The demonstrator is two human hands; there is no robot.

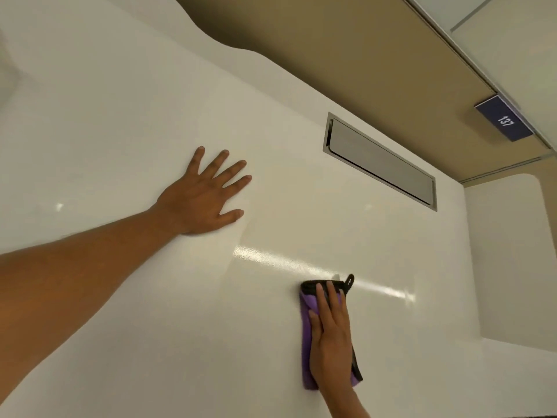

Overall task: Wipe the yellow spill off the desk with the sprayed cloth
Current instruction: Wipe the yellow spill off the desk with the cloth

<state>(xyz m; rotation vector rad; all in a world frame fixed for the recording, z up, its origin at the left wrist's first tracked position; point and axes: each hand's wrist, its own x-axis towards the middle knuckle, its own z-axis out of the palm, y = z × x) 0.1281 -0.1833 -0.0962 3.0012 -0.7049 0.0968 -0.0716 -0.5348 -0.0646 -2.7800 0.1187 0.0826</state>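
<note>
We see the white desk (pixel 120 116) filling most of the view, its glossy top carrying a long bright streak of reflected light that runs across the right half. Behind it stands a tan partition panel (pixel 346 55), following the desk's curved back edge. Set into the desk top near that edge lies a long metal flap (pixel 380 162) in a silver frame, shut flush with the surface. Our left forearm reaches in from the lower left, and the left hand (pixel 200 196) lies palm down on the bare desk with all fingers spread wide and flat, gripping nothing, well apart from the cloth. Toward the lower right, the right hand (pixel 331 339) presses flat on the purple cloth (pixel 309 342), fingers straight and close together along its length, not curled around it, so the cloth is pinned between palm and desk rather than clutched. The cloth is folded into a narrow strip with black trim and a small black loop at its far end, and that end just touches the streak of light. At the top right we note a small dark blue sign (pixel 505 119) reading 137. We cannot make out any yellow spill on the desk.
</note>
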